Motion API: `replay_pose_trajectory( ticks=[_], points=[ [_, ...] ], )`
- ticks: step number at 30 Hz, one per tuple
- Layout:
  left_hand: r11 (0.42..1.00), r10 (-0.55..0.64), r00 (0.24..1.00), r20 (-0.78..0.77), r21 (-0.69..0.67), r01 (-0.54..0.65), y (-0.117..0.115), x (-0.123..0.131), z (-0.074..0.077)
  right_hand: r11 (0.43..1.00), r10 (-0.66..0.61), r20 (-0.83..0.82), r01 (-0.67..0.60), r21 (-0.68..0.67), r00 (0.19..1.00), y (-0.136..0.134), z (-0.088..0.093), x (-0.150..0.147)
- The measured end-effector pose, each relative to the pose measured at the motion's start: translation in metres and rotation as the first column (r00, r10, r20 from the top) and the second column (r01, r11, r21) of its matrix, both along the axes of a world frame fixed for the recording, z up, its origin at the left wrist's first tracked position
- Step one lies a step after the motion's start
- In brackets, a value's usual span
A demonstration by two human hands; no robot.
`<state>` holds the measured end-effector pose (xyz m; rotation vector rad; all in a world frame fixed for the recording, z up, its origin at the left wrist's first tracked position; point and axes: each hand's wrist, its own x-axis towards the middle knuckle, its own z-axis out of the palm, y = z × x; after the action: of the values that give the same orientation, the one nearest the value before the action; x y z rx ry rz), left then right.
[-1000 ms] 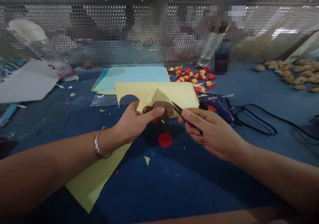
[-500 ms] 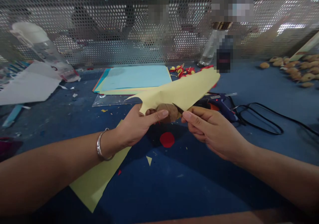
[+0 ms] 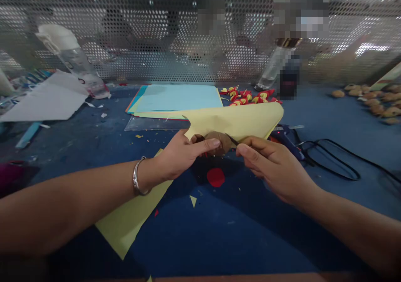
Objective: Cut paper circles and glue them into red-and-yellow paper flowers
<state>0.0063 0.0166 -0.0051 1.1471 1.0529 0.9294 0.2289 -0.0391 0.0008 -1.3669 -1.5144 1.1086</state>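
Observation:
My left hand (image 3: 180,156) pinches a brown round piece (image 3: 219,142) together with a pale yellow paper sheet (image 3: 241,119), held above the blue table. My right hand (image 3: 269,165) is closed round small dark scissors (image 3: 232,139), whose tip sits at the paper's edge by the brown piece. The yellow sheet bends up and to the right, with its lower part (image 3: 131,219) lying on the table under my left forearm. A red paper circle (image 3: 216,177) lies on the table just below both hands.
A stack of coloured paper (image 3: 178,100) lies behind the hands, with small red-and-yellow pieces (image 3: 250,96) to its right. A glue gun (image 3: 288,135) and its black cord (image 3: 332,161) sit at right. A perforated metal screen (image 3: 156,31) closes the back. Brown nuts (image 3: 369,100) lie at far right.
The yellow sheet has turned and swung to the right, now lower and flatter than half a second ago. The scissors tip has moved in to the paper beside the brown piece.

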Motion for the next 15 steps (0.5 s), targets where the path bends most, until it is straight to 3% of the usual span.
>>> replay_pose_trajectory(
  ticks=[8, 15],
  points=[
    [0.985, -0.073, 0.993, -0.088, 0.151, 0.086, 0.0026, 0.0001, -0.0004, 0.999, 0.044, 0.054, -0.045, 0.025, 0.998, 0.0016, 0.0012, 0.0051],
    [0.978, -0.092, 0.995, -0.044, 0.182, 0.098, 0.0017, 0.0014, -0.0014, 0.999, 0.046, 0.051, -0.047, 0.025, 0.998, 0.0021, 0.0001, 0.0063]
  ],
)
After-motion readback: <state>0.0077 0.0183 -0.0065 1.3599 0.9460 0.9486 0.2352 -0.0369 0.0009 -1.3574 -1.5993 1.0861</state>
